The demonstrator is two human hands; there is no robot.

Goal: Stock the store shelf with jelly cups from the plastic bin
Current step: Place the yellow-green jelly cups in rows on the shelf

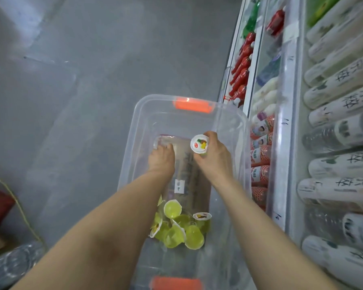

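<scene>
Cup (199,144): small, clear plastic w/ yellow jelly and a white peel-off lid printed w/ fruit. It's held above the bin's (138,114) floor, toward the far end, lid tipped to face the camera. Prob. very light. The thin wall likely gives if squeezed and the sides look smooth, so maybe a bit slick. The film lid is the weak spot, so don't press it or snag its edge. Best hold is round the body just under the rim, a light wrap, no crush.

R hand (213,155): does about that. Fingers and thumb curl round the cup's body from behind and below, lid left bare. Wrist is bent, forearm running in over the bin's near-right side.

L hand (161,159): reaches deeper into the bin, left of the cup, back of hand up. Fingertips are at the far end of a flat pack (189,174) lying on the bin floor. Can't tell if they pinch the pack or only press on it.

More cups (182,231) lie in a loose heap at the bin's near end, some upside down or on their sides.

Shelf (281,122) runs along the bin's right side, rows of bottles on it. No cups visible there that I can make out.
</scene>
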